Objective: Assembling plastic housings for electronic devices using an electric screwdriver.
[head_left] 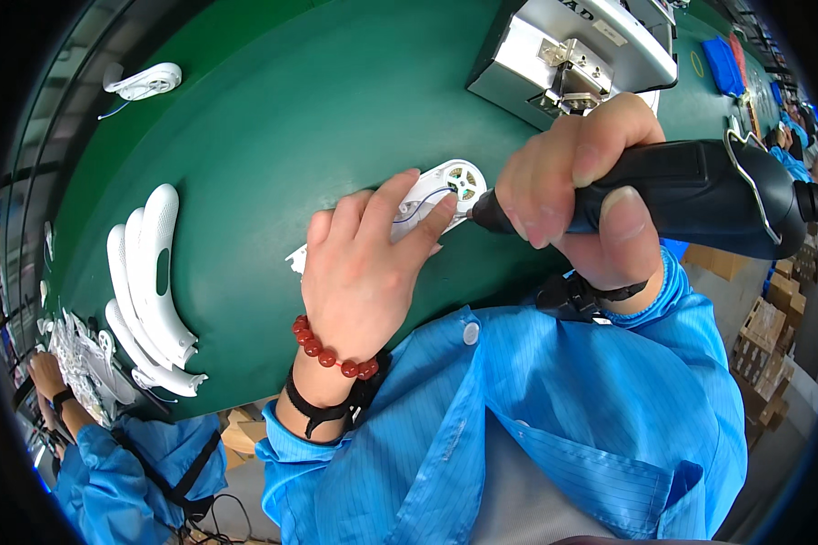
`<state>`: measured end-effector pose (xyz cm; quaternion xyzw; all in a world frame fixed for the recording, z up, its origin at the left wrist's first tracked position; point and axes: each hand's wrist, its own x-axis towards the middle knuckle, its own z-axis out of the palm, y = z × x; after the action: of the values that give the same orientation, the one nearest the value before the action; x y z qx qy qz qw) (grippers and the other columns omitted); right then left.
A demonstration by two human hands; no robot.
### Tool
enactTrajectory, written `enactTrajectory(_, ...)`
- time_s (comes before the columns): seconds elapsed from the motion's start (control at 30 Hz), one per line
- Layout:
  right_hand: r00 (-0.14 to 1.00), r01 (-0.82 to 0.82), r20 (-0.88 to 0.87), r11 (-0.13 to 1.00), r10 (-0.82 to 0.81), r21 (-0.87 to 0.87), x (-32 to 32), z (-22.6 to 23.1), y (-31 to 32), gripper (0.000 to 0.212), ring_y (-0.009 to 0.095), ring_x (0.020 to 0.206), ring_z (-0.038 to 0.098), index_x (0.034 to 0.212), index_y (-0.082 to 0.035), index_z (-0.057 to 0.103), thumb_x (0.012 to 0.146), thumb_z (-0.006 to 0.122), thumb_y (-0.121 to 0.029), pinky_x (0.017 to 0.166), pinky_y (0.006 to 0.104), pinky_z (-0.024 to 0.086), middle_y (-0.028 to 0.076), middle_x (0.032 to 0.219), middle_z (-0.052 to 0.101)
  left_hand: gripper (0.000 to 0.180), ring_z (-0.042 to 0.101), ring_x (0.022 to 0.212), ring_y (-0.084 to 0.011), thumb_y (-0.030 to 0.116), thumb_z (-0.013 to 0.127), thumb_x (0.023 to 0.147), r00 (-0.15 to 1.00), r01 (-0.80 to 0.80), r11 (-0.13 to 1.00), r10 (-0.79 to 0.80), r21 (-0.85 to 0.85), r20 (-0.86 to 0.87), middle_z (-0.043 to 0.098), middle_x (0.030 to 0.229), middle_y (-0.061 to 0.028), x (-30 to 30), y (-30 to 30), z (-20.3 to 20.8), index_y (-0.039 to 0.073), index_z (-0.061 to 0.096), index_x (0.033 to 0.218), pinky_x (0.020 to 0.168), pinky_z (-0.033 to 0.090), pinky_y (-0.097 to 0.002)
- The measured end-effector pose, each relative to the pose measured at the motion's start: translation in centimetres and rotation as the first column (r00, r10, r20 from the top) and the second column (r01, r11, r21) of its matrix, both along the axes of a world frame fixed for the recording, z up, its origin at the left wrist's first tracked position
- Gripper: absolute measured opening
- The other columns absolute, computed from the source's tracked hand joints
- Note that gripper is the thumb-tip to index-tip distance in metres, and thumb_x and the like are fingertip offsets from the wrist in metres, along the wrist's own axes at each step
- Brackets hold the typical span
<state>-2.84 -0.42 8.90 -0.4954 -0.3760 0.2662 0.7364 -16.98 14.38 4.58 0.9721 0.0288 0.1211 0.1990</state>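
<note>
A white plastic housing (433,185) with a round, spoked end and a thin blue wire lies on the green table. My left hand (359,263) is closed over it, thumb and fingers pressing it down, and hides much of its near part. In my right hand (580,177) is a black electric screwdriver (677,193), held nearly level with its tip pointing left. That tip meets the housing's edge beside the round end, close to my left thumb. Whether a screw sits under the tip is too small to tell.
A silver metal box-shaped machine (527,77) stands at the back right. Several curved white shells (159,263) lie at the left, and another white housing (145,84) at the far left. A co-worker's blue sleeve (118,481) and a heap of white parts (80,359) are at lower left.
</note>
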Motion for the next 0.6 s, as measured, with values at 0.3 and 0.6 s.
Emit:
enactTrajectory(0.3, 1.0, -0.022, -0.012, 1.0, 0.022, 0.001, 0.51, -0.23, 0.16, 0.029, 0.015, 0.054, 0.051, 0.1, -0.01, 0.045, 0.093, 0.059, -0.035, 0.053, 0.0306, 0.041, 0.004, 0.068, 0.054, 0.041, 0.056, 0.094, -0.0209, 0.02, 0.075, 0.068, 1.0, -0.001, 1.0, 0.001, 0.019, -0.017, 0.06, 0.121, -0.0004, -0.04, -0.12, -0.18, 0.027, 0.072, 0.109, 0.077, 0.04, -0.0331)
enactTrajectory(0.6, 0.998, 0.024, -0.064, 0.999, -0.022, 0.04, -0.23, -0.73, 0.92, 0.03, 0.016, 0.056, 0.052, 0.096, -0.01, 0.044, 0.091, 0.063, -0.033, 0.053, 0.0309, 0.042, 0.005, 0.067, 0.055, 0.04, 0.056, 0.096, -0.0213, 0.019, 0.075, 0.067, 0.999, -0.002, 0.999, 0.003, 0.034, -0.032, 0.06, 0.123, -0.0008, -0.13, 0.01, -0.45, 0.027, 0.073, 0.106, 0.077, 0.04, -0.0345)
